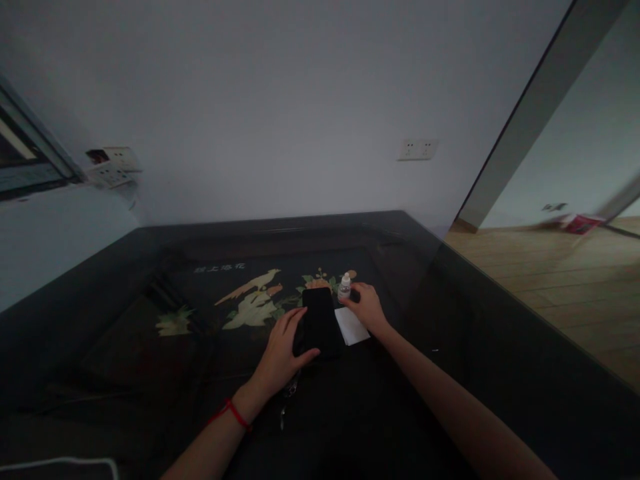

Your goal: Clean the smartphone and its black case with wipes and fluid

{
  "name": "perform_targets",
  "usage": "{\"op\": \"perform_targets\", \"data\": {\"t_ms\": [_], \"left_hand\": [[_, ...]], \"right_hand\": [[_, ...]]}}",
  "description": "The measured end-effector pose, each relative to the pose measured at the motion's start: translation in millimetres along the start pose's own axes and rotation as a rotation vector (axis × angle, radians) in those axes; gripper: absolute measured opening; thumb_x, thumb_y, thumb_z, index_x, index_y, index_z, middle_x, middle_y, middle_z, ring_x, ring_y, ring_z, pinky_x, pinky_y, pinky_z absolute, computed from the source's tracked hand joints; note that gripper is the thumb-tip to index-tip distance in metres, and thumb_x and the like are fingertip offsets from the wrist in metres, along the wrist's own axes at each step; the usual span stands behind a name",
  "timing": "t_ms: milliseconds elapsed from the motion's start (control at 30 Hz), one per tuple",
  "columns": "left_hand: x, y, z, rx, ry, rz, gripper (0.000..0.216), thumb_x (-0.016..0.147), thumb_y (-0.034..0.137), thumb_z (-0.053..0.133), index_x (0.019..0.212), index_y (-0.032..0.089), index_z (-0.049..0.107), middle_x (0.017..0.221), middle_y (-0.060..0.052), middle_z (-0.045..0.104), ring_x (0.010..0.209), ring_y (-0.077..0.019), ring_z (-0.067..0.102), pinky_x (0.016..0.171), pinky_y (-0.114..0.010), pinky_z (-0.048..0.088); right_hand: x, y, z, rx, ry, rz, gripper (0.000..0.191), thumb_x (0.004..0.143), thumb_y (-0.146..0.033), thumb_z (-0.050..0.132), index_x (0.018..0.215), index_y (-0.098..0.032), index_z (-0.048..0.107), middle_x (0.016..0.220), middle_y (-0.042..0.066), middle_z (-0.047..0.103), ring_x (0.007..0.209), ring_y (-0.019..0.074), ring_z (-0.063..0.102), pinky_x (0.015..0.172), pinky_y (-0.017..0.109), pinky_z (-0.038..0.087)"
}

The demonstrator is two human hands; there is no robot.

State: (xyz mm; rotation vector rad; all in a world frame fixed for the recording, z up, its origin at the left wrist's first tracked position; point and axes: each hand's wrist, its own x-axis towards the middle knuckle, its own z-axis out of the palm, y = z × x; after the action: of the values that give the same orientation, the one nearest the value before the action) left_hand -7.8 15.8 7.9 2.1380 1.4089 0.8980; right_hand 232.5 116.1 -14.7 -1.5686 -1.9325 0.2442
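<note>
A black smartphone [320,321] lies near the middle of the dark table, its screen dark. My left hand [281,355], with a red cord round the wrist, rests at the phone's left side. Its fingertips touch the upper left edge and the thumb lies over the lower part, fingers apart. A charm on a strap [291,387] shows below that hand. My right hand [367,307] has its fingers closed around a small clear bottle with a white cap [345,288], which stands upright. White folded paper [353,327] lies between the phone and my right wrist.
The dark glossy table [400,413] carries an inlaid bird-and-flower picture [250,308] and meets a pale wall. A socket plate [418,149] is on that wall. A white curved edge [60,461] shows at lower left. Wooden floor [525,267] lies to the right.
</note>
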Motion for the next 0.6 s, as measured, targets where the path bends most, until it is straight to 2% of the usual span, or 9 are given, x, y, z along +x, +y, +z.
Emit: {"op": "perform_targets", "data": {"t_ms": [100, 167, 267, 333, 433, 500, 600], "left_hand": [[1, -1, 1, 0.003, 0.0, -0.013, 0.07, 0.077, 0.042, 0.063, 0.139, 0.026, 0.034, 0.139, -0.012, 0.04, 0.129, -0.0275, 0.038, 0.109, -0.048, 0.031], [2, -2, 2, 0.008, -0.004, -0.019, 0.073, 0.077, 0.044, 0.063, 0.14, 0.025, 0.032, 0.139, -0.013, 0.039, 0.13, -0.0279, 0.037, 0.109, -0.049, 0.03], [2, -4, 3, 0.022, -0.033, -0.016, 0.081, 0.073, 0.046, 0.067, 0.141, 0.026, 0.029, 0.143, -0.014, 0.036, 0.132, -0.0305, 0.035, 0.109, -0.052, 0.029], [2, -5, 3, 0.048, -0.061, -0.006, 0.087, 0.068, 0.047, 0.071, 0.142, 0.026, 0.029, 0.146, -0.014, 0.033, 0.134, -0.0322, 0.033, 0.108, -0.053, 0.028], [2, -6, 4, 0.091, -0.08, 0.004, 0.089, 0.066, 0.047, 0.073, 0.141, 0.026, 0.031, 0.148, -0.014, 0.032, 0.135, -0.0332, 0.032, 0.108, -0.055, 0.028], [3, -6, 4, 0.103, -0.079, -0.001, 0.087, 0.066, 0.045, 0.073, 0.14, 0.026, 0.032, 0.148, -0.014, 0.032, 0.135, -0.0325, 0.032, 0.108, -0.054, 0.028], [2, -5, 4, 0.075, -0.059, -0.004, 0.085, 0.066, 0.043, 0.074, 0.139, 0.026, 0.035, 0.148, -0.013, 0.034, 0.135, -0.0309, 0.033, 0.109, -0.053, 0.029]], "right_hand": [[-2, -4, -1, 0.014, 0.022, 0.016, 0.031, 0.083, -0.038, 0.064, 0.103, -0.015, 0.061, 0.107, 0.01, 0.062, 0.105, 0.0257, 0.057, 0.091, 0.045, 0.045], [-7, -6, -9, 0.034, 0.031, 0.004, 0.036, 0.08, -0.037, 0.067, 0.107, -0.015, 0.06, 0.108, 0.013, 0.062, 0.108, 0.0284, 0.055, 0.092, 0.045, 0.045], [-23, -5, -27, 0.062, -0.002, -0.077, 0.036, 0.081, -0.029, 0.064, 0.114, -0.016, 0.057, 0.116, 0.012, 0.06, 0.111, 0.0251, 0.054, 0.095, 0.042, 0.044], [-38, -5, -39, 0.075, -0.082, -0.185, 0.03, 0.079, -0.022, 0.066, 0.109, -0.021, 0.061, 0.12, 0.008, 0.06, 0.114, 0.021, 0.054, 0.099, 0.037, 0.042], [-58, -5, -48, 0.056, -0.168, -0.275, 0.031, 0.078, -0.02, 0.067, 0.108, -0.026, 0.064, 0.123, 0.005, 0.061, 0.116, 0.0228, 0.054, 0.105, 0.046, 0.036], [-65, -7, -47, 0.036, -0.178, -0.281, 0.03, 0.08, -0.02, 0.065, 0.109, -0.025, 0.065, 0.121, 0.008, 0.062, 0.115, 0.026, 0.055, 0.105, 0.052, 0.034], [-68, -12, -43, 0.028, -0.161, -0.264, 0.027, 0.082, -0.019, 0.061, 0.108, -0.022, 0.065, 0.118, 0.011, 0.063, 0.114, 0.0282, 0.055, 0.104, 0.054, 0.035]]}}
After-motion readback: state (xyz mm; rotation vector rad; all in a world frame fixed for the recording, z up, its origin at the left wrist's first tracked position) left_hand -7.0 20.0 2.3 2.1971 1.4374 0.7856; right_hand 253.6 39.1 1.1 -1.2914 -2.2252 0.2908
